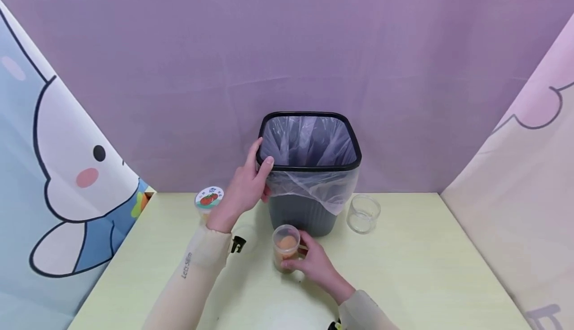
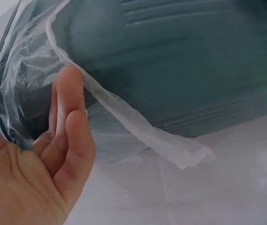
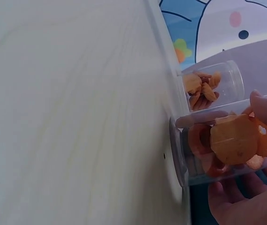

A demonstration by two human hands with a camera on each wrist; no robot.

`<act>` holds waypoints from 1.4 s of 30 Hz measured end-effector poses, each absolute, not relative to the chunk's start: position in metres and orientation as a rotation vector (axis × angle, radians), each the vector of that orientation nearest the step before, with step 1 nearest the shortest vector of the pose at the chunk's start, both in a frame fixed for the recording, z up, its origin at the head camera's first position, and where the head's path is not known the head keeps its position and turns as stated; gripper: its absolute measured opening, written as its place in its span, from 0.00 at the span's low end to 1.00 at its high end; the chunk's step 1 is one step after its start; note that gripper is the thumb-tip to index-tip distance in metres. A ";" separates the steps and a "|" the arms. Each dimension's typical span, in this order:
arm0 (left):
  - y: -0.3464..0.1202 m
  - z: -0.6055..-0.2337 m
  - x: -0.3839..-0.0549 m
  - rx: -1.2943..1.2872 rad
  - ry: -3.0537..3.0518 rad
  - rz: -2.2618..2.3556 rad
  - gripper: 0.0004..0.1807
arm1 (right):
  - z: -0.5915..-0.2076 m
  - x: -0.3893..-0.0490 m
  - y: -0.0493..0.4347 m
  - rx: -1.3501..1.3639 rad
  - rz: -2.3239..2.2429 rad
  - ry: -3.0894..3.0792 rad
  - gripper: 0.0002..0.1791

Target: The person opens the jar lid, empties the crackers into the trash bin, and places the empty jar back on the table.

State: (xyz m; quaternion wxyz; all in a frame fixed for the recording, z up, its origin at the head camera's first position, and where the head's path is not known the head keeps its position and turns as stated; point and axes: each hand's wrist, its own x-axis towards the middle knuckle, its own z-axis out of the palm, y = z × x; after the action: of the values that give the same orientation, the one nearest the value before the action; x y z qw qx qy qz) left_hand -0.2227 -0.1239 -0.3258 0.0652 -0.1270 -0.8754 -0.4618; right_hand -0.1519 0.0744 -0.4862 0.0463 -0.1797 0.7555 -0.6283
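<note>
My left hand (image 1: 245, 185) holds the near left corner of a dark grey trash bin (image 1: 301, 215), thumb at its black rim and fingers against the side. A clear plastic liner bag (image 2: 119, 110) folds down over the bin's outside, right by those fingertips. In front of the bin, my right hand (image 1: 316, 265) grips an upright clear plastic cup (image 1: 277, 255) from the right. Orange-brown, curved shell-like pieces (image 3: 234, 139) lie inside it. The cup's base is at the tabletop.
Left of the bin is a cup with a tomato-printed lid (image 1: 209, 199), partly behind my left wrist. A transparent round container (image 1: 363, 214) stands right of the bin. Beyond the held cup, the right wrist view has another clear cup (image 3: 229, 82) with similar pieces. A purple cloth (image 1: 403, 71) hangs behind.
</note>
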 end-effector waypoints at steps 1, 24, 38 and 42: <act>-0.123 -0.327 -0.224 -0.385 -2.633 -1.396 0.36 | -0.482 -0.151 0.075 -0.545 -1.919 2.312 0.37; -0.122 -0.332 -0.228 -0.368 -2.612 -1.414 0.40 | -0.504 -0.138 0.122 -0.500 -1.840 2.367 0.41; -0.129 -0.333 -0.221 -0.397 -2.598 -1.318 0.36 | -0.508 -0.103 0.135 -0.600 -1.790 2.308 0.41; -0.133 -0.335 -0.218 -0.422 -2.578 -1.299 0.37 | -0.508 -0.102 0.136 -0.662 -1.797 2.308 0.41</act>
State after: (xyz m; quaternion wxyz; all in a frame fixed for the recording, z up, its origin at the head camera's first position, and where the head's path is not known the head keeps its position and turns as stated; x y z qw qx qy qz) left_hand -0.2175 -0.1329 -0.3349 0.1116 -0.1437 -0.8782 -0.4424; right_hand -0.1016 0.1359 -0.5082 0.0714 -0.2203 0.7676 -0.5976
